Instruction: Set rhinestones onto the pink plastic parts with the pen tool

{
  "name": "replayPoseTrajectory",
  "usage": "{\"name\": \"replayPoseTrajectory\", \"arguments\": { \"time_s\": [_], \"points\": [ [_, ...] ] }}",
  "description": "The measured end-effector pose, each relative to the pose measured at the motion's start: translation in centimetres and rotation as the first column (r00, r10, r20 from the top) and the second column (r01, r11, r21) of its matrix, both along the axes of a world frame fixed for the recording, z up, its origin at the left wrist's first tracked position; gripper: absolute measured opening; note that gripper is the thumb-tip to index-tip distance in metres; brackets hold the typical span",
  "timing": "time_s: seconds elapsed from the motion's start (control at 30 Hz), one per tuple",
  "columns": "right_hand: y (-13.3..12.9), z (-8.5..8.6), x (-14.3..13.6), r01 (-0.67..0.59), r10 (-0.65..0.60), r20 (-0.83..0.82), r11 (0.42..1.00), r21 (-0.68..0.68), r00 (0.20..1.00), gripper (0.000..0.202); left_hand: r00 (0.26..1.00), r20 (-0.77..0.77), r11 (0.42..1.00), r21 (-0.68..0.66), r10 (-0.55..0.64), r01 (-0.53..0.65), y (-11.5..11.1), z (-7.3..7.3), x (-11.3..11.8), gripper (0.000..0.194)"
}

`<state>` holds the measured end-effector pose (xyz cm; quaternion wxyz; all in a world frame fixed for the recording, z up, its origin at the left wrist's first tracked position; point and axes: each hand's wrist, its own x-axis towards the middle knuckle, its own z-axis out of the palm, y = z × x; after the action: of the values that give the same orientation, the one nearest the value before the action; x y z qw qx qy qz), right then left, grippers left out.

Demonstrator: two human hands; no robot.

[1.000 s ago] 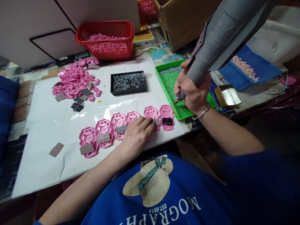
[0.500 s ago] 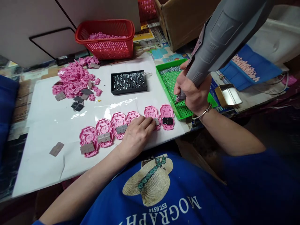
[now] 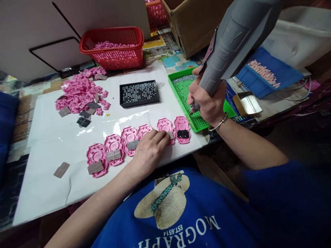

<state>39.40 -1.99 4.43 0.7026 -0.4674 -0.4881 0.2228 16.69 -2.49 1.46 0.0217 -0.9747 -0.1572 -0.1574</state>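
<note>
The person's right hand (image 3: 208, 101) is clenched around a grey electric screwdriver (image 3: 227, 41), its tip dipped into the green tray (image 3: 227, 109) of small screws at the right edge of the tabletop (image 3: 51, 137). The left hand (image 3: 150, 151) lies flat, fingers pressing on the 5th of 6 pink housings (image 3: 165, 128) lined up in a row along the near side of the white sheet; it pins the piece down rather than closing around it. Each housing carries a small plate, grey on 5 of them and black on the last one (image 3: 182, 133).

By my reading, the step in hand is picking up a screw on the driver tip, while the other hand steadies the piece to receive it. The next move would call for swinging the tip over to the held housing and setting it squarely into a hole in the plate, close beside those fingertips.

Further back lie a black tray of screws (image 3: 139, 93), a heap of loose pink parts (image 3: 79, 94) and a red basket (image 3: 113, 46).
</note>
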Motion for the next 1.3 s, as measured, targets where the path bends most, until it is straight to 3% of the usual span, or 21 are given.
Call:
{"name": "replayPoseTrajectory", "arguments": {
  "time_s": [0.37,0.63,0.83,1.03,1.13,1.3],
  "points": [
    [-0.3,0.4,-0.4,-0.02,0.024,-0.076,0.998,0.056,0.997,0.047,0.998,0.058,0.999,0.006,-0.036,0.036,0.1,0.1,0.1,0.022],
    [-0.1,0.1,0.1,-0.059,0.071,-0.085,0.99,0.129,0.994,0.04,0.997,0.077,0.996,-0.091,0.0,0.007,0.7,0.0,-0.7,0.025],
    [-0.6,2.1,0.0,0.029,-0.031,0.009,0.982,0.189,0.999,0.03,1.0,0.025,0.97,-0.242,0.006,0.0,1.4,0.5,-1.1,0.023],
    [-2.9,4.0,-2.7,0.055,-0.058,0.014,0.982,0.179,0.998,0.018,0.999,-0.054,0.957,-0.291,-0.009,-0.007,1.8,1.0,-0.9,0.024],
    [-3.9,4.1,-4.3,0.014,-0.014,-0.001,0.989,0.15,1.0,0.017,0.998,-0.055,0.963,-0.27,-0.004,-0.011,1.9,0.8,-0.9,0.027],
    [-4.5,3.5,-6.0,-0.151,0.16,-0.074,0.981,0.123,0.984,0.021,0.998,-0.053,0.977,-0.206,0.045,-0.055,1.6,0.2,-1.0,0.041]
  ]
}}
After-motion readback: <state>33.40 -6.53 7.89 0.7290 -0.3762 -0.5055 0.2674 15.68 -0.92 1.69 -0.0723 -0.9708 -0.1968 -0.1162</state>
